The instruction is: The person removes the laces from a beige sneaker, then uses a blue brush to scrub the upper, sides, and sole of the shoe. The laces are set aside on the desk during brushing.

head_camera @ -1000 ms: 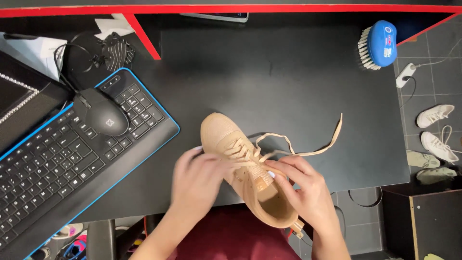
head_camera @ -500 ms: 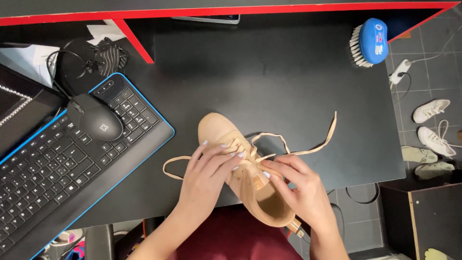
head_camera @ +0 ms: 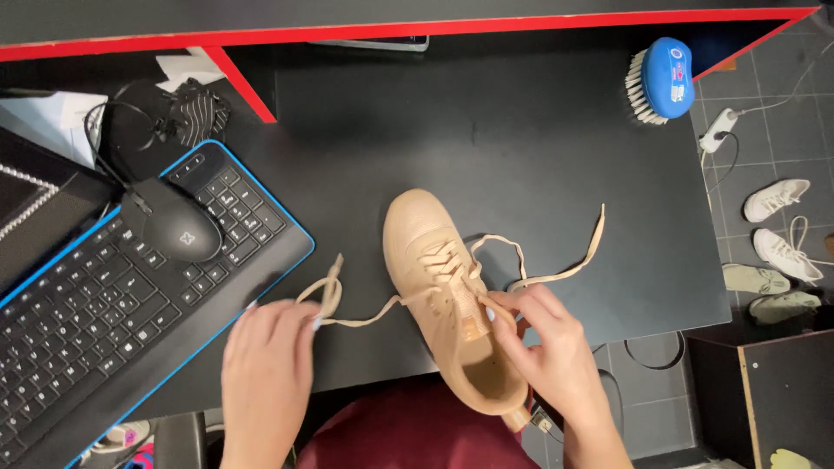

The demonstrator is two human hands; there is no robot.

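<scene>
- Right now your left hand (head_camera: 265, 369) is out to the left of the shoe (head_camera: 447, 295), fingers (head_camera: 300, 317) pinched on one end of the lace (head_camera: 365, 317), which runs taut from there back to the shoe's eyelets.
- Your right hand (head_camera: 543, 347) rests against the right side of the shoe near its opening, fingers closed on the lace where it crosses the tongue.
- You have the tan shoe lying on the black counter (head_camera: 486, 130) with its toe pointing away from you and its heel hanging over the near edge, above your dark red lap.
- You can see the other end of the lace loop out to the right of the shoe and lie loose on the counter, its tip pointing up and away.
- To your left sits a black keyboard (head_camera: 113, 304) with a blue edge, and a black mouse (head_camera: 174, 230) rests on its upper corner.
- Further back on the left lie a striped bit of cloth (head_camera: 195, 108) and some cables.
- At the far right corner of the counter a blue-backed scrubbing brush (head_camera: 662, 78) lies on its side.
- On the tiled floor to your right you can see white sneakers (head_camera: 777, 226) with loose laces, well apart from the counter.
</scene>
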